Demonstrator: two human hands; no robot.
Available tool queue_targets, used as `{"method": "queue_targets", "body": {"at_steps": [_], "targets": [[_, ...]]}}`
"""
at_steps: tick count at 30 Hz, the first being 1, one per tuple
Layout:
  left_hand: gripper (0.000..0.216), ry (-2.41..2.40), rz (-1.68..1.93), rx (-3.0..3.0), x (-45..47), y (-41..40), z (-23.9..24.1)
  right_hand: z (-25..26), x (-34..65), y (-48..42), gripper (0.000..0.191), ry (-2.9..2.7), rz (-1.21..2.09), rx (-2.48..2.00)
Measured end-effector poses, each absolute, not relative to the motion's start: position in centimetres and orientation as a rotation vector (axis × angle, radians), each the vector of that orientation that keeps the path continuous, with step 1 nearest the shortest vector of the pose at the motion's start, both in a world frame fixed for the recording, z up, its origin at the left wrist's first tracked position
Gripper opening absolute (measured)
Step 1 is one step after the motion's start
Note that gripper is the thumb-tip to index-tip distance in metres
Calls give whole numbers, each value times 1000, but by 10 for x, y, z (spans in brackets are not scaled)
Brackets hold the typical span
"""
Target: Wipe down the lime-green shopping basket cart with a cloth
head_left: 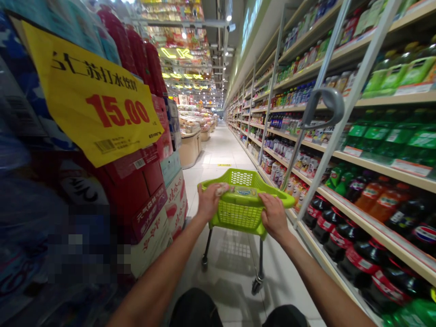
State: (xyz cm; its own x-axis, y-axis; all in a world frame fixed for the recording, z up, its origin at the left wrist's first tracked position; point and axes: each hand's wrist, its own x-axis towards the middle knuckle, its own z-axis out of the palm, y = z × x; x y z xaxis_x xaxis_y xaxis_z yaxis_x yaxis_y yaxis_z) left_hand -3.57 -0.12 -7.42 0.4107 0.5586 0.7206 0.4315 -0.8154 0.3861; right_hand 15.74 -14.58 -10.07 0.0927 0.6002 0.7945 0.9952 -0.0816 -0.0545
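A lime-green plastic shopping cart (238,215) stands upright on the floor in front of me, with a perforated basket and grey legs on casters. My left hand (208,200) is closed over the left part of its near rim. Something pale shows by those fingertips, too blurred to name. On the right side, my right hand (273,212) grips the same rim, fingers bent over the top and thumb below. Between the hands lies a label panel (242,191) on the handle. Little of the basket's inside can be seen.
Close on the left rises a stack of drink cartons (136,195) with a yellow price sign (98,104). Shelves of bottles (371,195) run along the right, with a grey hooked handle (322,109) on a pole. A tiled aisle (218,150) leads ahead past display counters (190,147).
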Motion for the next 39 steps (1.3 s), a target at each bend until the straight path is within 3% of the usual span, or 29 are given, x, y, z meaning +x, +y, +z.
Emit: {"method": "queue_targets", "body": {"at_steps": [4, 10, 16, 22, 30, 36, 39], "targets": [[26, 738, 1254, 2634, -25, -15, -70, -101, 169, -152, 49, -1522, -886, -1769], [18, 1230, 1362, 2346, -50, 2, -63, -110, 182, -154, 42, -1490, -982, -1774], [26, 859, 1237, 2598, -22, -19, -63, -115, 182, -155, 47, -1493, -986, -1685], [17, 1300, 1296, 2368, -47, 9, -58, -117, 181, -156, 52, -1412, -949, -1675], [29, 563, 1104, 2720, 23, -56, -54, -109, 174, -160, 67, -1421, -833, -1708], [26, 1013, 1330, 2414, -2, -27, -58, -107, 172, -164, 70, -1383, -780, -1721], [28, 732, 1246, 2556, 17, -49, -61, -107, 168, -162, 75, -1378, -767, -1739]]}}
